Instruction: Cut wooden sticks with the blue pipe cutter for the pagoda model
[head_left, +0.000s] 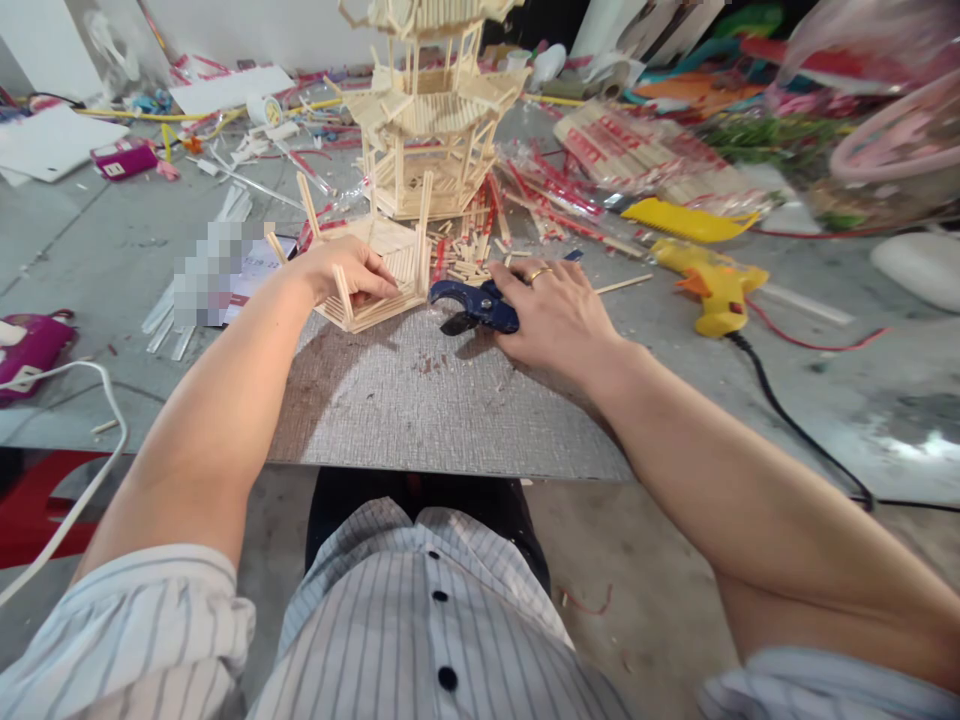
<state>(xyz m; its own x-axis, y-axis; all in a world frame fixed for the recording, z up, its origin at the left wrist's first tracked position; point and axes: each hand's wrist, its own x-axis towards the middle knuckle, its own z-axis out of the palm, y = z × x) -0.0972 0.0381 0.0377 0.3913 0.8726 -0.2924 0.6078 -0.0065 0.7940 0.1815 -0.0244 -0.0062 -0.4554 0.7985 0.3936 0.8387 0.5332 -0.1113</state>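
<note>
My left hand (354, 268) reaches into a low hexagonal base built of thin wooden sticks (375, 318), which has upright posts at its corners. Its fingers are pinched together over the base's slatted floor; whatever lies between the fingertips is hidden. To the right, my right hand (556, 318) is closed around a blue pipe cutter (472, 303). The tool's curved jaw points left, just beside the base's right corner. Behind both hands stands a tiered pagoda model of wooden sticks (431, 130). Loose stick pieces (471, 258) lie between the pagoda and my right hand.
A yellow glue gun (716, 290) with a black cord lies at right, near a yellow-handled tool (690, 218). Packaged sticks (622, 150) lie behind. Clear glue sticks (176, 310) and a purple box (34, 350) are at left. The grey table's front edge (450, 467) faces me.
</note>
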